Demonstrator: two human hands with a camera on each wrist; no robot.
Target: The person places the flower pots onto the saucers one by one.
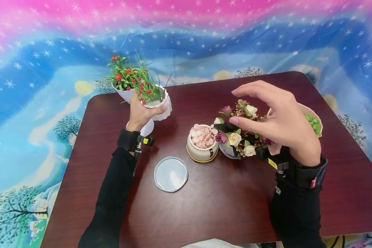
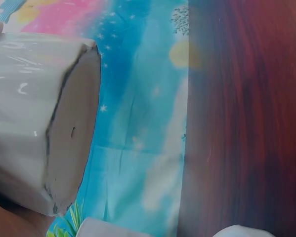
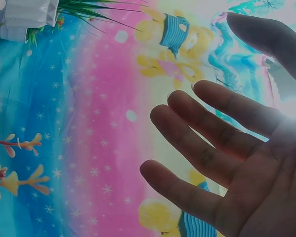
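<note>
a white planted pot [image 1: 165,107] is gripped by the left hand [image 1: 139,114] and raised over the far left of the desk [image 1: 210,210], while the right hand [image 1: 277,119] is held loose and empty near the roses [image 1: 235,139], a carry seemingly being made and a level set-down needed.

The left grip [image 1: 139,112] is curled on an outstretched arm [image 1: 113,193], while the right grip [image 1: 279,119] hovers with fingers [image 3: 197,148] apart.
</note>
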